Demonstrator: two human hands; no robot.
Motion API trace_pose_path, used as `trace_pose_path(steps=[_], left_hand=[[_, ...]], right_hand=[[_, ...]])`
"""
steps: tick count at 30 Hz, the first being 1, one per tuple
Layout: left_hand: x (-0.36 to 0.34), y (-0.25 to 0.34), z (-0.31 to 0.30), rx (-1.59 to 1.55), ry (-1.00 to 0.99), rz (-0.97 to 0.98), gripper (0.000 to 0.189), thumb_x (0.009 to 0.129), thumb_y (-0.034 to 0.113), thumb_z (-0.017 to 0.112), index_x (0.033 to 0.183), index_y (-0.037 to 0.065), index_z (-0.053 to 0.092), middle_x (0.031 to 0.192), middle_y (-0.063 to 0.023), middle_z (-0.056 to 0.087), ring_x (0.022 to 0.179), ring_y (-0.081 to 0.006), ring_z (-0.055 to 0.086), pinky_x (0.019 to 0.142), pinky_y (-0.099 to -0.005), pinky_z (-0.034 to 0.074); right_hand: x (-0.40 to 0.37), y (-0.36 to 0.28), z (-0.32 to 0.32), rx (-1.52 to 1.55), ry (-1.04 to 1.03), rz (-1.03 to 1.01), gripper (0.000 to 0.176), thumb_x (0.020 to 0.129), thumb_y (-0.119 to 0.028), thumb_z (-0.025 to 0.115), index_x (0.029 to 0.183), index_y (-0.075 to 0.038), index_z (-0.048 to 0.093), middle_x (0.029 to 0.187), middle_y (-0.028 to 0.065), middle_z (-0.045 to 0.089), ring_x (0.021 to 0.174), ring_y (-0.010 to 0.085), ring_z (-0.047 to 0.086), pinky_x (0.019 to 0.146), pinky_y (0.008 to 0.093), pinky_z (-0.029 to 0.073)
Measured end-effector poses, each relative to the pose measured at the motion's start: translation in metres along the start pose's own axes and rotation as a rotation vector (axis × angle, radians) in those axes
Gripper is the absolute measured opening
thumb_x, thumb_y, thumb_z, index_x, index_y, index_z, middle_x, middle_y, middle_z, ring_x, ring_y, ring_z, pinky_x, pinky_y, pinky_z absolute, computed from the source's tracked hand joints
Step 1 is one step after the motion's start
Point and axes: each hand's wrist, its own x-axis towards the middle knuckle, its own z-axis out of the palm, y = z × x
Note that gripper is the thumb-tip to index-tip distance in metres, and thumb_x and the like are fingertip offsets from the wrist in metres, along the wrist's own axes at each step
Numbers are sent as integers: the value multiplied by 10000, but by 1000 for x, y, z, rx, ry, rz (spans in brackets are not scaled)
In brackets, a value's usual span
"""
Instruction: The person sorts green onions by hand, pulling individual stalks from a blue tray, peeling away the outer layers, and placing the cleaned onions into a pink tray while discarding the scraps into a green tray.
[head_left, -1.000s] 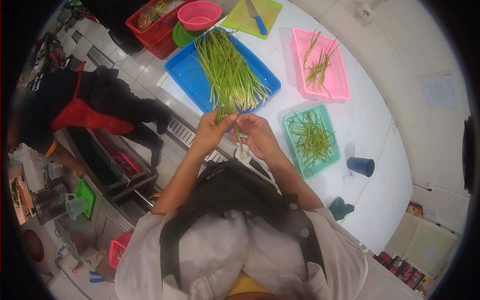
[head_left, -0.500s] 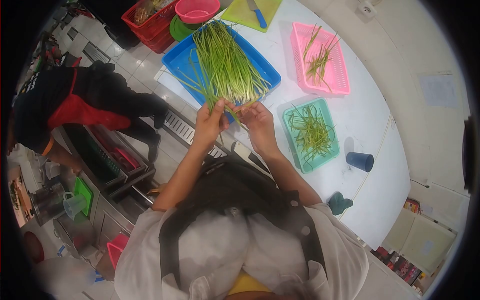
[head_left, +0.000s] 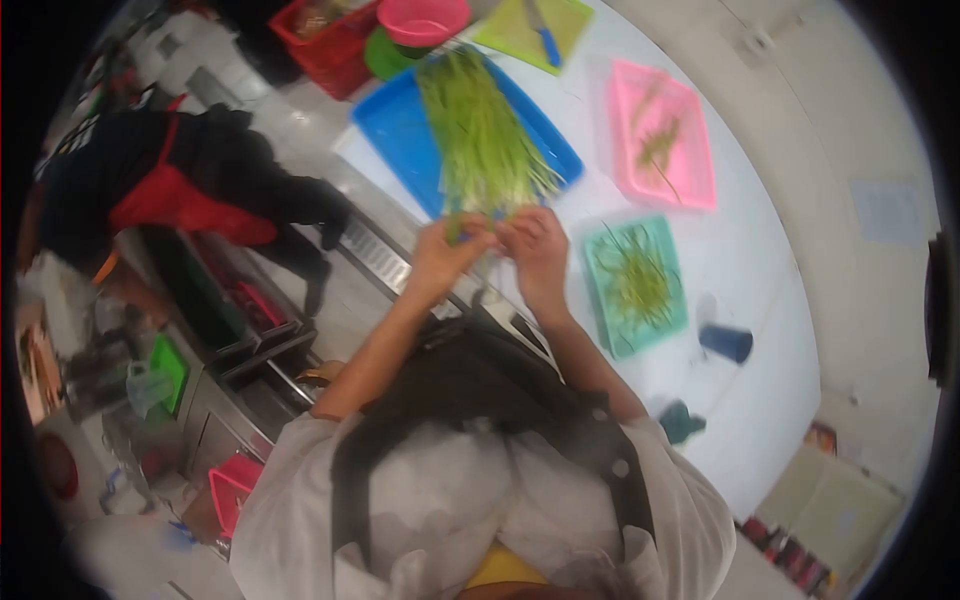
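Long green stalks with pale ends, which look like thin spring onions (head_left: 485, 130), lie bundled in a blue tray (head_left: 385, 125). At the tray's near edge my left hand (head_left: 448, 258) is closed, with a bit of green spring onion showing at its thumb and fingers. My right hand (head_left: 538, 250) is right beside it, fingers pinched together, the fingertips of both hands almost meeting. Motion blur softens what lies between the fingers. To the right, a mint-green basket (head_left: 603, 325) contains short green pieces, and a pink basket (head_left: 695, 165) has a few stalks.
A green cutting board (head_left: 500, 35) with a blue-handled knife (head_left: 548, 45) lies at the back. A pink bowl (head_left: 425, 22) and red crate (head_left: 335, 65) stand behind the tray. On the white table (head_left: 770, 265) are a dark blue cup (head_left: 727, 343) and dark cloth (head_left: 680, 422). A person (head_left: 190, 190) bends at left.
The long stalks that stuck out to the left from my left hand no longer show. My hands are closer together. The whole view has shifted a little and blurred.
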Motion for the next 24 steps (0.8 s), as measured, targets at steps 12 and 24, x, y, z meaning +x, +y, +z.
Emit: trace_pose_path(steps=[12,24], left_hand=[[-16,-2,-20,244,98,198,256,916,170,655,1084,-17,607,936,-76,658,862,-113,581,790,-303,487],[-33,-2,-35,87,60,256,244,965,207,633,1090,-1,611,930,-24,637,885,-72,557,801,-268,472]], right_hand=[[14,29,4,139,-175,197,267,903,45,584,1149,-21,503,893,55,633,742,109,615,598,224,499],[9,1,33,264,-187,299,501,880,6,648,1307,-55,394,955,77,663,823,125,621,658,208,453]])
